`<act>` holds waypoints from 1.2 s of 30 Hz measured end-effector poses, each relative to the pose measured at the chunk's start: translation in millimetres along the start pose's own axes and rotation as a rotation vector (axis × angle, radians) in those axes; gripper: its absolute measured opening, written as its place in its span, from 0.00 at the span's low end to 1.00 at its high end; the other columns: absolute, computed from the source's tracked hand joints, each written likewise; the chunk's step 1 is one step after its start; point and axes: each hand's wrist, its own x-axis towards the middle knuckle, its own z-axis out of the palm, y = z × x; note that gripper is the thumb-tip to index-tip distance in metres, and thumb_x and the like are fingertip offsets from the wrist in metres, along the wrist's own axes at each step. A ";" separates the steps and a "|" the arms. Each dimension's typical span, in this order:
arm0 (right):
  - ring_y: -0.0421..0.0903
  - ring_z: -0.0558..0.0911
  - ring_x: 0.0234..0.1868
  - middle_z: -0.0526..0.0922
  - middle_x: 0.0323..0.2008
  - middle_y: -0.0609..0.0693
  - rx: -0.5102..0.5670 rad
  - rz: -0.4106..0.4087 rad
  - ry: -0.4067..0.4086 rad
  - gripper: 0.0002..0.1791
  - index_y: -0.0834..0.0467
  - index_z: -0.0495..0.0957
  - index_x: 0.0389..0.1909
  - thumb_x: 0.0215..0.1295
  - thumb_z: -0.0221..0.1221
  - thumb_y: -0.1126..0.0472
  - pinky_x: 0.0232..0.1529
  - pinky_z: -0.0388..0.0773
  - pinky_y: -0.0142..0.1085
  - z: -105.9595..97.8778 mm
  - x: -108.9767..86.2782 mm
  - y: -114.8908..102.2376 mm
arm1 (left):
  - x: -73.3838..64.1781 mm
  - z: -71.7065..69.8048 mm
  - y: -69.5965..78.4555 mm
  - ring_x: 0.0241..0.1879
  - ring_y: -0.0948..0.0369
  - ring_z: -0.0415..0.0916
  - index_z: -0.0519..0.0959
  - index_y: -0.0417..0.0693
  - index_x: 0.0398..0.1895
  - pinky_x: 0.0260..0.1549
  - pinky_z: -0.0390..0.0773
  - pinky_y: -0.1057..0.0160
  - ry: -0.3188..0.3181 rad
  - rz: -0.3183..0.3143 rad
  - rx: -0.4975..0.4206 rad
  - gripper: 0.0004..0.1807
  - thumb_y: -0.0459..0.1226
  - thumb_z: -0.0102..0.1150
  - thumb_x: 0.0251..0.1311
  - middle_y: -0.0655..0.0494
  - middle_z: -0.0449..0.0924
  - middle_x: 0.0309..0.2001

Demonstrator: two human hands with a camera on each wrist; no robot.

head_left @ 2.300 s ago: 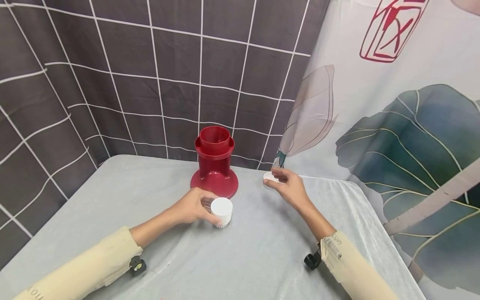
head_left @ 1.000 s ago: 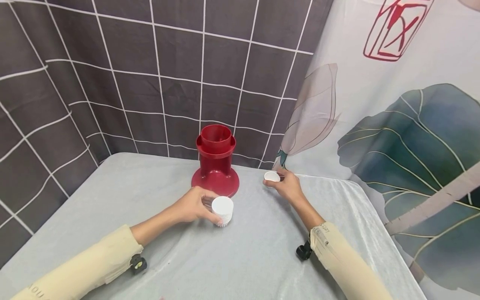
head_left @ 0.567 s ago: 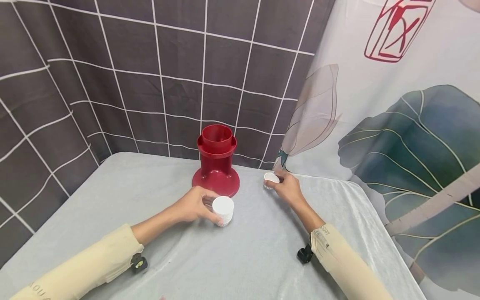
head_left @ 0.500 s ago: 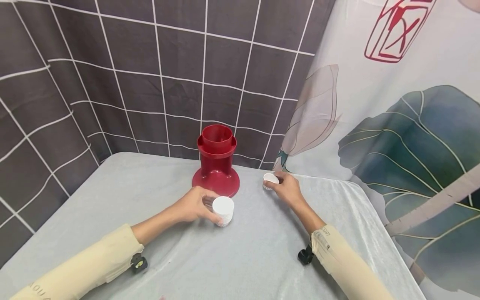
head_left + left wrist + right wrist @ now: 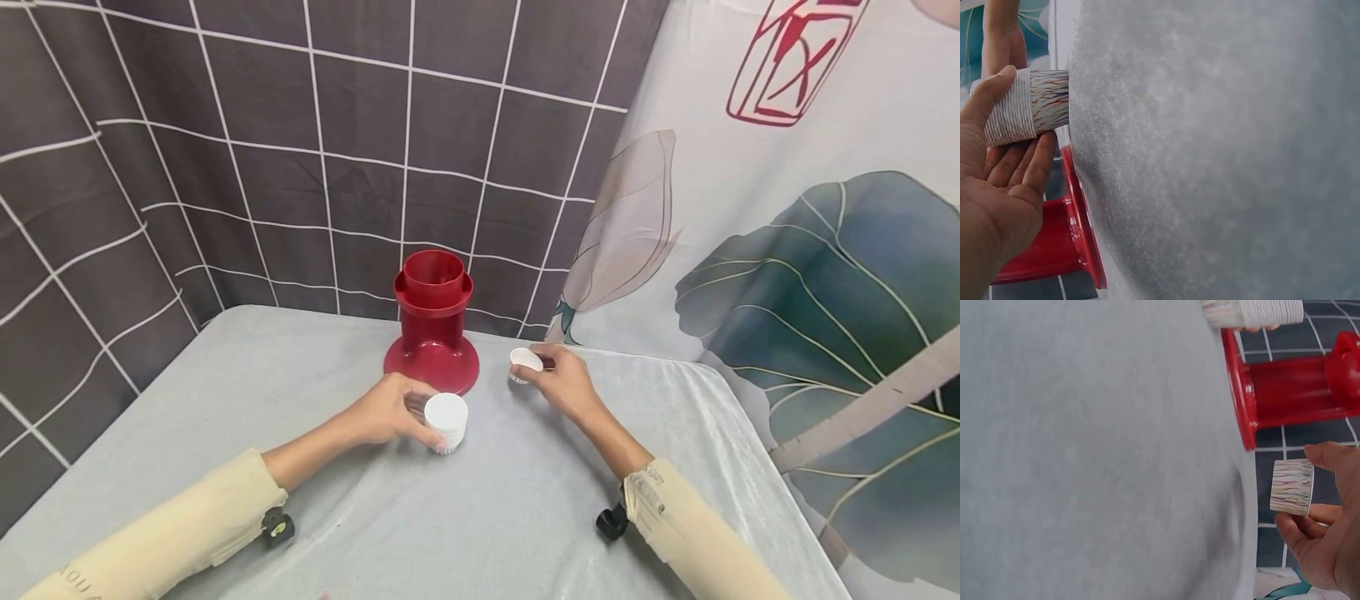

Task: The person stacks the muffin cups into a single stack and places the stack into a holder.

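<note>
My left hand grips a stack of small white paper cups from its left side, thumb in front and fingers behind. The lowest cup shows wavy coloured lines, and stacked rims cover the rest. The stack stands upright on the grey cloth. To its right and farther back, my right hand pinches a single paper cup by its rim, between thumb and fingers. This cup has the same wavy pattern, its mouth faces up, and it hangs a little above the cloth in the right wrist view.
A red plastic stand with a round base and a wide open tube on top stands behind the stack, between the hands. Pale grey cloth covers the table. A dark gridded curtain and a printed white curtain hang behind it.
In the last half second my right hand has moved left with the single cup, nearer the red stand. The left hand and its stack have stayed in place.
</note>
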 end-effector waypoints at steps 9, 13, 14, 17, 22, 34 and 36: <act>0.58 0.93 0.57 0.91 0.59 0.61 0.091 -0.024 -0.046 0.28 0.63 0.87 0.65 0.68 0.78 0.55 0.61 0.92 0.51 5.3 -11.2 -18.6 | 0.5 0.7 -1.4 0.45 0.58 0.93 0.92 0.39 0.58 0.48 0.91 0.66 0.001 -0.010 0.000 0.28 0.36 0.90 0.52 0.50 0.96 0.47; 0.58 0.92 0.56 0.90 0.61 0.61 0.104 -0.036 -0.068 0.30 0.64 0.86 0.66 0.68 0.78 0.55 0.64 0.91 0.52 8.9 -17.0 -29.6 | 0.5 1.0 -2.5 0.45 0.59 0.93 0.92 0.39 0.57 0.48 0.91 0.65 0.000 -0.008 -0.003 0.28 0.36 0.90 0.52 0.50 0.96 0.47; 0.58 0.92 0.57 0.90 0.62 0.62 0.107 -0.036 -0.074 0.31 0.64 0.86 0.67 0.68 0.78 0.54 0.64 0.91 0.52 9.9 -18.9 -32.6 | 0.6 1.1 -2.8 0.45 0.59 0.93 0.92 0.39 0.57 0.48 0.91 0.66 -0.001 -0.008 -0.006 0.28 0.36 0.90 0.52 0.50 0.96 0.47; 0.58 0.91 0.59 0.89 0.64 0.61 0.118 -0.044 -0.100 0.33 0.64 0.85 0.69 0.68 0.78 0.53 0.65 0.91 0.52 12.4 -24.6 -42.6 | 0.4 1.1 -2.4 0.45 0.58 0.93 0.92 0.39 0.57 0.48 0.92 0.66 -0.003 -0.002 -0.014 0.28 0.36 0.90 0.52 0.50 0.96 0.47; 0.54 0.92 0.58 0.89 0.64 0.58 0.149 -0.076 -0.130 0.32 0.62 0.86 0.68 0.67 0.79 0.52 0.62 0.92 0.47 14.4 -32.6 -59.8 | 0.4 0.3 -0.8 0.47 0.58 0.93 0.92 0.41 0.58 0.49 0.92 0.66 0.002 -0.007 0.009 0.29 0.37 0.91 0.52 0.51 0.96 0.48; 0.54 0.91 0.60 0.90 0.63 0.54 0.193 -0.134 -0.166 0.29 0.56 0.88 0.67 0.68 0.79 0.51 0.64 0.92 0.48 13.1 -46.0 -88.9 | 0.7 -0.3 -0.8 0.46 0.60 0.93 0.93 0.43 0.55 0.49 0.91 0.65 0.004 0.002 0.041 0.27 0.39 0.91 0.52 0.53 0.96 0.46; 0.53 0.90 0.60 0.90 0.63 0.53 0.189 -0.137 -0.179 0.29 0.55 0.88 0.67 0.68 0.78 0.51 0.64 0.92 0.47 13.2 -47.8 -92.6 | 0.7 -0.4 -0.5 0.45 0.60 0.92 0.93 0.44 0.55 0.48 0.91 0.64 0.008 -0.004 0.055 0.26 0.40 0.91 0.51 0.55 0.96 0.45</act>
